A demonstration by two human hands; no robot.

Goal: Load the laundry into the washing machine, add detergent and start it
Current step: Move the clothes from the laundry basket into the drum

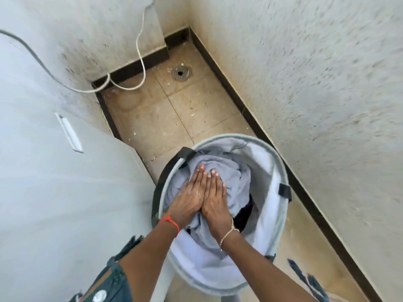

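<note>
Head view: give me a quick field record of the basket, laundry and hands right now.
basket: round laundry basket standing on the tiled floor, near the wall
contents: pale grey-blue cloth on top, a dark garment under it
left hand: flat, palm down on the cloth
right hand: flat, palm down, beside the left
grip: none yet
floor drain: beyond the basket, in the corner

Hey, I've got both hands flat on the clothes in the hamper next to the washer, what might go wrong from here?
Both the left hand and right hand lie flat on the pale blue cloth, with no grip yet, so a hurried lift may drop pieces onto the dirty floor tiles. The dark garment underneath could get left behind. The laundry hamper looks soft-sided and may tip if tugged.
</note>
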